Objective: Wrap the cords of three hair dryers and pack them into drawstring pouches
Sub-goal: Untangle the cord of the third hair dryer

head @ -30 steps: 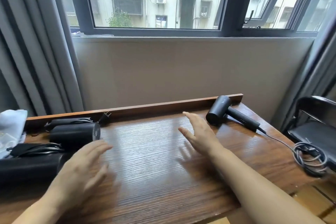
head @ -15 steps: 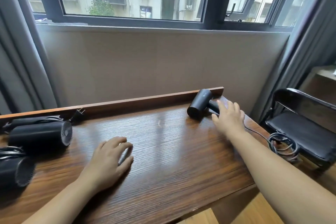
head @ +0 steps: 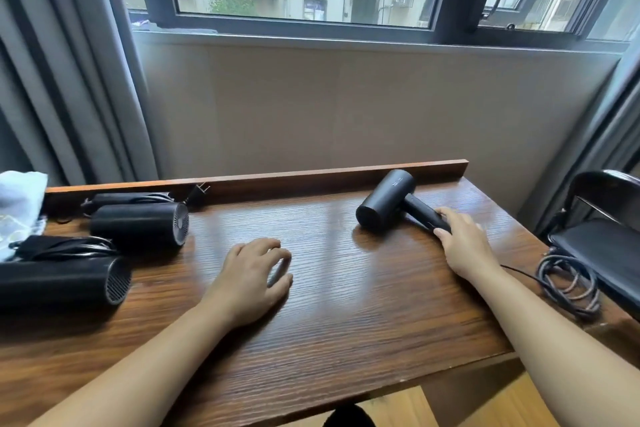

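A: What pose does the left hand (head: 250, 273) take?
B: It lies palm down at centre, the bare forearm entering from the lower left. The fingers are loosely curled, tips and thumb touching the surface beneath, holding nothing.

A: And the right hand (head: 464, 243)?
B: It is extended forward and to the right on a straight, bare forearm entering from the lower right corner. The palm faces down; the fingers (head: 450, 215) are bent over the handle of the matte black, hammer-shaped hair dryer (head: 388, 205), with the thumb against the handle's near side.

A: Do the hands meet?
B: No. They are well apart.
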A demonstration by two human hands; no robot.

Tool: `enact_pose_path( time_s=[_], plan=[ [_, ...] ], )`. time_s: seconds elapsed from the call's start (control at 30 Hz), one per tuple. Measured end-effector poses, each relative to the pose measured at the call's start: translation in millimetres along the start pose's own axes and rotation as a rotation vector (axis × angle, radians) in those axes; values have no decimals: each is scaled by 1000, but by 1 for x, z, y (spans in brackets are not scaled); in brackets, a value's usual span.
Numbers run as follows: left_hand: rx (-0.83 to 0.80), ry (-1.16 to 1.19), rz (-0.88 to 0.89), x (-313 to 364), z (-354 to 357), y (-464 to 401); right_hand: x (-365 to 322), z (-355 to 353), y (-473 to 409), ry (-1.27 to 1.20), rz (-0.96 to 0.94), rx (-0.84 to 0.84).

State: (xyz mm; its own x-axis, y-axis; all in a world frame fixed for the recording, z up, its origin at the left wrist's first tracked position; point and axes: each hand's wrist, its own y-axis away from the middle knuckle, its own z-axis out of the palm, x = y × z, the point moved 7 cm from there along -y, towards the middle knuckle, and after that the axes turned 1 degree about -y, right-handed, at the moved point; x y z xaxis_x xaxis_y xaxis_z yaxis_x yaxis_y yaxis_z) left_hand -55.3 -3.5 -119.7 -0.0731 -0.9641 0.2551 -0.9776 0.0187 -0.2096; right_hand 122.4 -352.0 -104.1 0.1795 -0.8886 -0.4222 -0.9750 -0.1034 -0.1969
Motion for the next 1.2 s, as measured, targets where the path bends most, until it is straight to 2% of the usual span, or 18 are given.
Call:
enact_pose_path(
  time_s=[0.13,0.3,0.47,0.57,0.73,0.93,1.2],
  plan=[
    [38,74,-1,1,-7,4,-39,8,29,-115,-161,-97],
    [144,297,-56,0,-29,19,-94,27,68,-189,-414,-195],
    [247,178,48,8,-64,35,-149,46,103,-206,-559,-273],
    [122,-36,96,17,-75,44,-182,59,121,-237,-640,-311],
    [-119,-258,32,14,-74,65,-226,77,147,-264,-732,-385],
    [-187,-301,-89,2,-79,85,-259,89,163,-283,-787,-384],
    [-105,-261,-179,-37,-95,100,-300,102,172,-310,-826,-436]
  ],
)
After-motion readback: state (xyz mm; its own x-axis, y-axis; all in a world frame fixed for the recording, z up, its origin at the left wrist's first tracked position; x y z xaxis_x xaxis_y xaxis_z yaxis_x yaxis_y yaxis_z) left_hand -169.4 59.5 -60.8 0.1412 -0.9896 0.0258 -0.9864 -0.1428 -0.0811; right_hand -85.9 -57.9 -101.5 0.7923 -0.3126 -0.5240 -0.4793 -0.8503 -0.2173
